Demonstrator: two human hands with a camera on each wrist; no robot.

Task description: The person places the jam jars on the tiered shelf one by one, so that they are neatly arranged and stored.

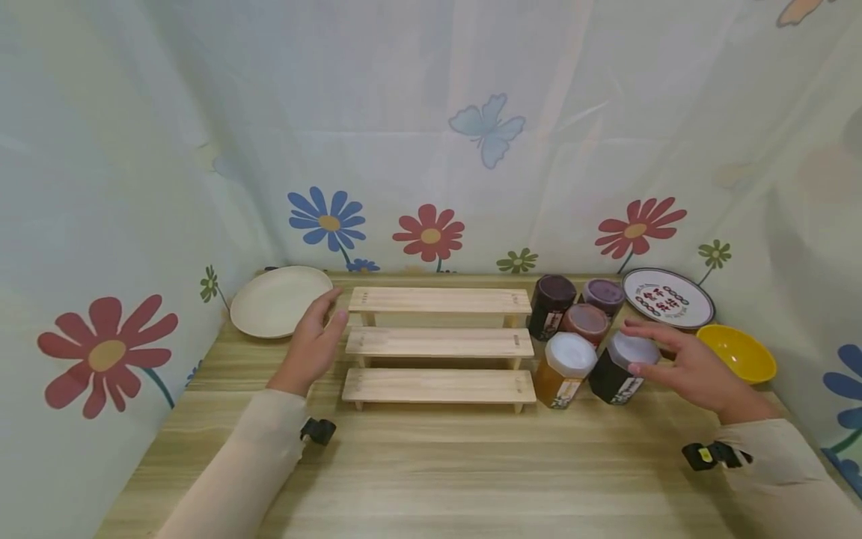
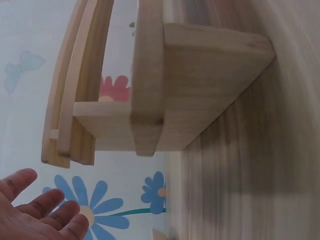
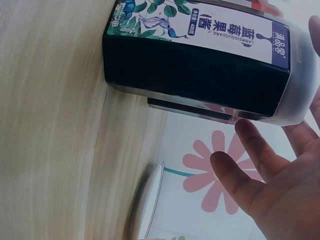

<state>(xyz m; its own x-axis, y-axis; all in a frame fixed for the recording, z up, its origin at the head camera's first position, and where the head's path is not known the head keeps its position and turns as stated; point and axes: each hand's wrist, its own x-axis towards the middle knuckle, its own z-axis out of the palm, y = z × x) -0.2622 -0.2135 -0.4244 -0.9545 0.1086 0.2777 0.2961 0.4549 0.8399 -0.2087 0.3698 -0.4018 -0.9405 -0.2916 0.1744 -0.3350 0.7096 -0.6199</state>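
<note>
My left hand [image 1: 315, 346] is held with relaxed fingers beside the left end of a three-tier wooden step rack [image 1: 441, 342]. It holds nothing, and in the left wrist view its fingers [image 2: 45, 202] are apart from the wood. On the right, my right hand [image 1: 694, 370] reaches around the white lid of a dark blueberry jam jar [image 3: 200, 65], thumb on the near side and fingers behind. The fingers look loosely spread; whether they touch the lid is hard to tell. Left of this jar stands an amber jar [image 1: 566, 370] with a white lid.
Behind these stand a reddish-lidded jar [image 1: 584, 323], a dark jar [image 1: 552, 305] and a purple-lidded jar [image 1: 604, 296]. A printed plate [image 1: 694, 311] and a yellow bowl [image 1: 737, 353] are at the right. A cream plate [image 1: 269, 303] lies at the back left. Flowered curtains enclose the table.
</note>
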